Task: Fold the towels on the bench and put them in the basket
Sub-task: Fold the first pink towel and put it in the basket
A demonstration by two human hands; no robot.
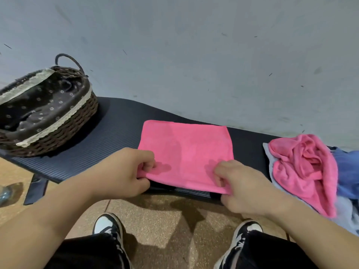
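A pink towel (185, 150) lies flat on the black ribbed bench (108, 133), spread as a rough square in the middle. My left hand (124, 171) pinches its near left corner. My right hand (242, 185) pinches the near right corner at the bench's front edge. A dark wicker basket (58, 129) with a flowered lining and lace trim stands on the left end of the bench; a dark cloth lies inside it. At the right end sits a crumpled pile with another pink towel (303, 171) on top of light blue and blue ones (345, 171).
A grey wall (194, 55) rises right behind the bench. Below the front edge are the speckled floor (155, 220) and my two black-and-white shoes. A dark bench leg (36, 191) stands at the lower left.
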